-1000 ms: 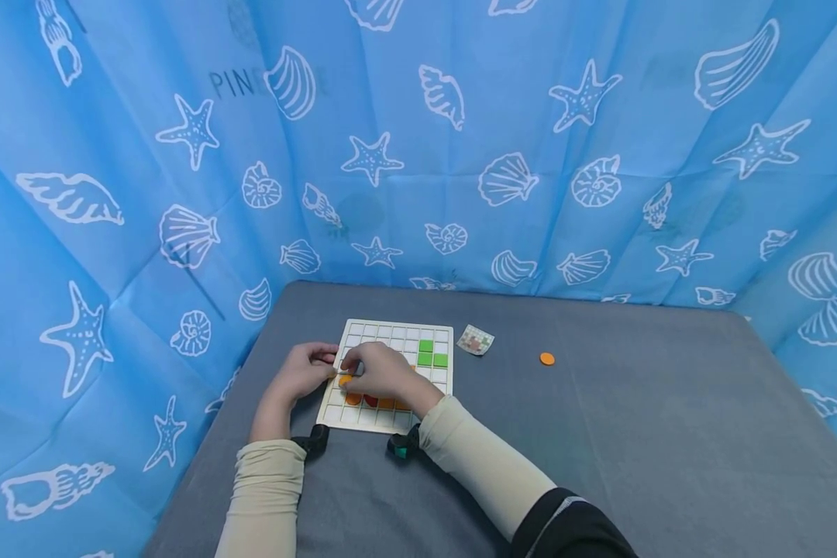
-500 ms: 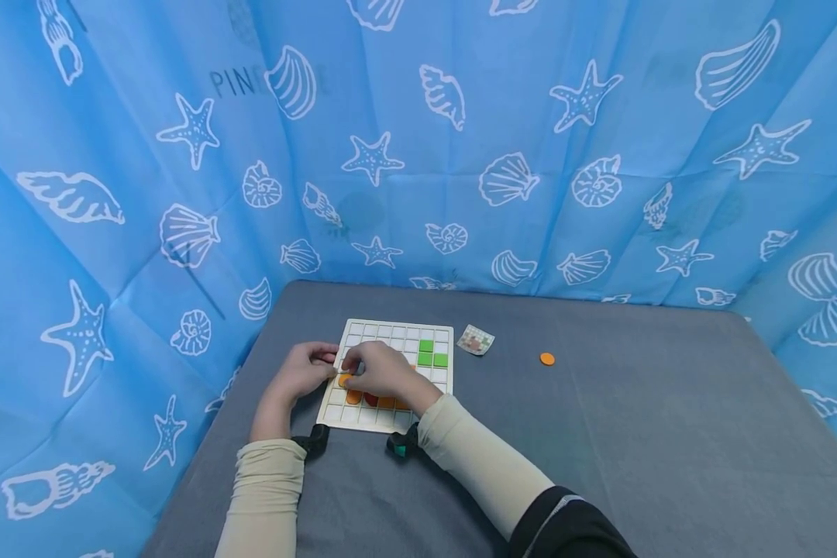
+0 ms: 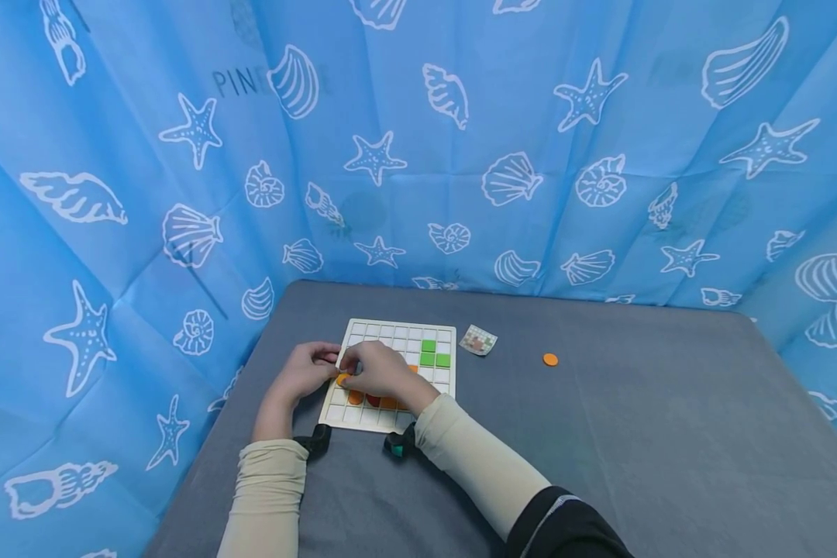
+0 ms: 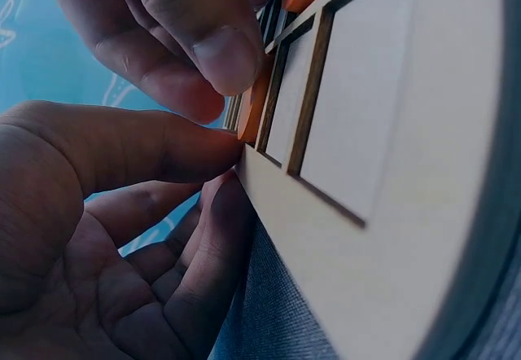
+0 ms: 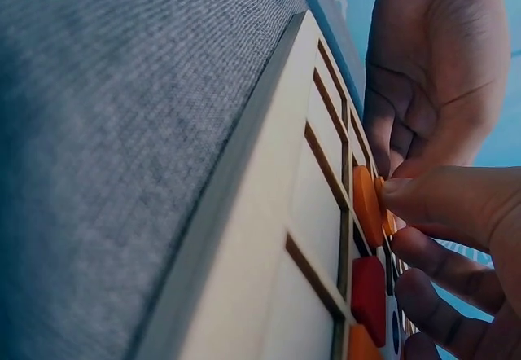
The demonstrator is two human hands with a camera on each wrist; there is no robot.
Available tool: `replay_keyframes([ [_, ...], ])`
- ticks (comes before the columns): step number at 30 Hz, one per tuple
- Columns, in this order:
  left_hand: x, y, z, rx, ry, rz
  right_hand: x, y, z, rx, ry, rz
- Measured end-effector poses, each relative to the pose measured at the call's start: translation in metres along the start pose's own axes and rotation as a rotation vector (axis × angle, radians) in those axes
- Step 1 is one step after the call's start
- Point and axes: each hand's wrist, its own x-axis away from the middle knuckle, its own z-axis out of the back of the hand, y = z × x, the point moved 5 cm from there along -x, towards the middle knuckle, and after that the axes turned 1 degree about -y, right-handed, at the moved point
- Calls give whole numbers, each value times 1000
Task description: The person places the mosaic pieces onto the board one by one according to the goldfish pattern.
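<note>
A white grid board (image 3: 370,420) with pale wooden frame and dividers lies on the table. My left hand (image 3: 305,370) pinches its left edge, thumb above and fingers at the side and below. Close to that thumb, my right hand (image 3: 378,372) pinches an orange disc (image 5: 388,209) at the left column. Another orange disc (image 5: 367,204) and a red piece (image 5: 369,296) sit in neighbouring cells. Several more orange pieces show around my right hand, which covers part of the board. Green square tiles (image 3: 428,359) fill cells at the upper right.
Right of the board lies a small card (image 3: 477,340) printed with a coloured grid. Farther right, a loose orange disc (image 3: 550,359) rests on the grey tablecloth (image 3: 656,403). A blue shell-print curtain (image 3: 411,201) hangs behind and to the left.
The right hand and its orange disc have edged very slightly left on the board. My left hand keeps its place at the edge.
</note>
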Motion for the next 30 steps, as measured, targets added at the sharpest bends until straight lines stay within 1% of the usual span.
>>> replay_keyframes([
  [5,0,1,-2,4,-1,-1,3,1,4,-5,-3,15],
  [8,0,2,-2,-4,-1,-2,6,4,9,-28,4,27],
  [11,0,3,-1,-7,2,-2,12,10,19,-51,15,33],
  [16,-1,4,-2,-10,16,6,29,22,42,-89,53,22],
  [20,-1,4,-2,-23,26,16,49,38,63,-144,103,34],
  [24,-1,3,-2,-36,28,19,75,57,87,-179,167,27],
  [30,-1,3,-2,-30,28,22,117,99,117,-185,273,-49],
])
